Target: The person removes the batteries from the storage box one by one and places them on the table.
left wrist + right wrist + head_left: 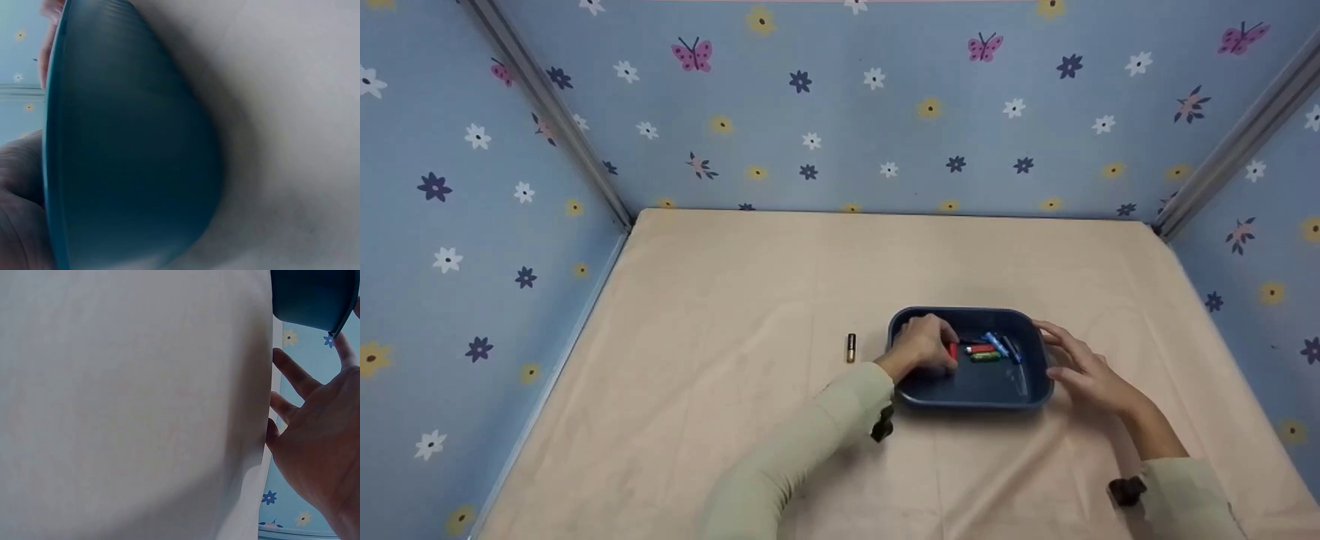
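Note:
A dark blue plastic bin (971, 406) sits on the cloth-covered table. My left hand (924, 343) reaches over its left rim, and the curled fingers pinch a red battery (952, 351) inside. To the right of that hand, a red battery (979, 349), a green battery (985, 357) and blue batteries (996, 344) lie together on the bin's floor. My right hand (1086, 373) touches the bin's right side, its fingers spread and fairly straight. In the left wrist view the bin's wall (129, 146) hides the fingertips and the batteries.
One black-and-gold battery (851, 348) lies on the table left of the bin. The pinkish cloth (720, 315) has shallow creases. Blue flowered panels (870, 105) stand at the back and both sides, joined by metal corner posts (562, 112).

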`<state>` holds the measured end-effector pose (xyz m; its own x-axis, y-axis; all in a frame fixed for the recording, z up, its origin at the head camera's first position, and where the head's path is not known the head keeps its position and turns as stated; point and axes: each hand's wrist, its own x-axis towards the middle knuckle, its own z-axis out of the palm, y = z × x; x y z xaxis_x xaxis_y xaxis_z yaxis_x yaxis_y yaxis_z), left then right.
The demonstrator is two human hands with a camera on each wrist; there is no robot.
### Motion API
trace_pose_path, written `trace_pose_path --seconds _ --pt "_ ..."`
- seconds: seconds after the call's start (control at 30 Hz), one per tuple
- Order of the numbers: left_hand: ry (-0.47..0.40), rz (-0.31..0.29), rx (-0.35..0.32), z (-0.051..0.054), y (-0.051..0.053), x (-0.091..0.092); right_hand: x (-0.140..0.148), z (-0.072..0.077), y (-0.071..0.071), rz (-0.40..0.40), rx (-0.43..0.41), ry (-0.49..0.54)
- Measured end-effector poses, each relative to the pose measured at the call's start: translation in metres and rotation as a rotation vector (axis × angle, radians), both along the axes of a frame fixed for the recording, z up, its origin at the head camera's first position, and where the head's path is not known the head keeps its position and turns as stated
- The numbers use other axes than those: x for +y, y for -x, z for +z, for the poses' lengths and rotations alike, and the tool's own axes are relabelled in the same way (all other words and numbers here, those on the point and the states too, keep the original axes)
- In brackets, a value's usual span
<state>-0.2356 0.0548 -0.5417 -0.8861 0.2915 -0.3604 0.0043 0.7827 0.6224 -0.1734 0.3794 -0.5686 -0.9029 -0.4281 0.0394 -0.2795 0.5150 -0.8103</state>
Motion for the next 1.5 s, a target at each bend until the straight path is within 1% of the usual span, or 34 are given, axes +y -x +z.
trace_pose_path --seconds 0.13,0.3,0.4,0.5,0.6,0.77,0.83,0.9,1.0,1.1,1.2,1.37,1.5 --pt "0.007 -0.030 0.010 0.010 -0.003 -0.001 0.000 0.001 -0.001 0.003 -0.001 0.009" --pt "-0.028 -0.052 0.047 0.023 -0.009 -0.001 0.000 0.001 0.000 0.005 0.006 0.017" --pt "-0.055 -0.059 0.057 0.027 -0.012 -0.002 -0.001 0.001 0.000 -0.007 0.015 -0.004" --pt "-0.071 -0.084 0.072 0.029 -0.014 -0.003 -0.002 0.001 0.000 -0.003 0.014 -0.029" --pt "-0.101 -0.099 0.084 0.027 -0.015 -0.007 -0.002 0.001 -0.001 0.005 0.001 -0.037" --pt "-0.231 -0.107 0.079 0.024 -0.013 -0.019 -0.002 0.001 -0.001 0.001 -0.011 -0.023" --pt "-0.282 -0.115 0.087 0.024 -0.012 -0.023 -0.002 0.001 -0.001 -0.001 -0.007 -0.020" --pt "-0.311 -0.121 0.106 0.023 -0.011 -0.026 -0.003 0.001 -0.001 -0.008 -0.004 -0.016" --pt "-0.353 -0.119 0.116 0.024 -0.011 -0.031 -0.003 0.002 -0.001 -0.017 -0.013 -0.011" --pt "-0.411 -0.120 0.109 0.026 -0.013 -0.035 -0.003 0.002 -0.002 -0.022 -0.027 -0.008" --pt "-0.473 -0.134 0.101 0.029 -0.014 -0.039 -0.003 0.001 -0.003 -0.023 -0.024 -0.009" --pt "-0.514 -0.167 0.091 0.035 -0.016 -0.045 -0.003 0.002 -0.003 -0.024 -0.016 -0.005" --pt "-0.520 -0.169 0.092 0.036 -0.017 -0.051 -0.003 0.003 -0.002 -0.014 -0.025 -0.006"
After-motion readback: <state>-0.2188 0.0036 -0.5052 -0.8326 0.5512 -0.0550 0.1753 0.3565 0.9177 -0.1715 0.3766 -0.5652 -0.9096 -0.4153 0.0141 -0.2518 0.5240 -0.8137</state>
